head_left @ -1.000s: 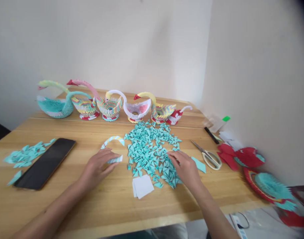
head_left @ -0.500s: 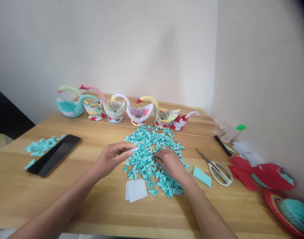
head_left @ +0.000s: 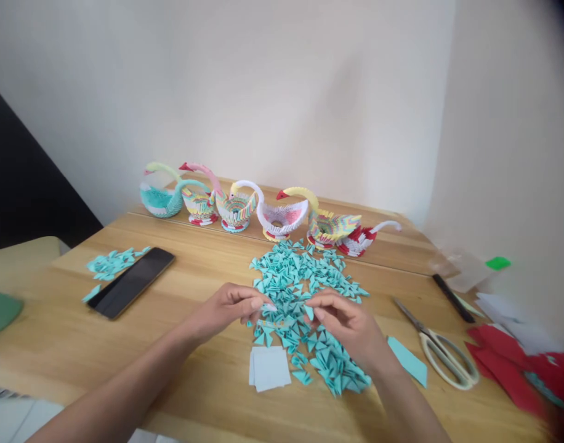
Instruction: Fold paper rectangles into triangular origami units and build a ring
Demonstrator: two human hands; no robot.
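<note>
A heap of small teal folded paper triangles (head_left: 300, 277) lies in the middle of the wooden table (head_left: 194, 381). My left hand (head_left: 229, 307) hovers at the heap's left edge, fingers pinched on a thin curved strip of joined paper pieces (head_left: 275, 321). My right hand (head_left: 349, 323) is over the heap's near right part, with thumb and fingers pinching one teal triangle (head_left: 310, 312). The two hands almost meet above the heap. Just below them lies a small stack of white paper squares (head_left: 269, 367).
Several paper swans (head_left: 282, 215) stand in a row at the table's back. A dark phone (head_left: 132, 282) and a small teal pile (head_left: 112, 263) lie at the left. Scissors (head_left: 441, 344), a teal slip (head_left: 407, 362), a black pen (head_left: 452, 298) and red paper (head_left: 508, 369) lie at the right.
My left hand lifted the curved strip off the table and carried it right to the heap. My right hand rose from the heap with a triangle. The view shifted left.
</note>
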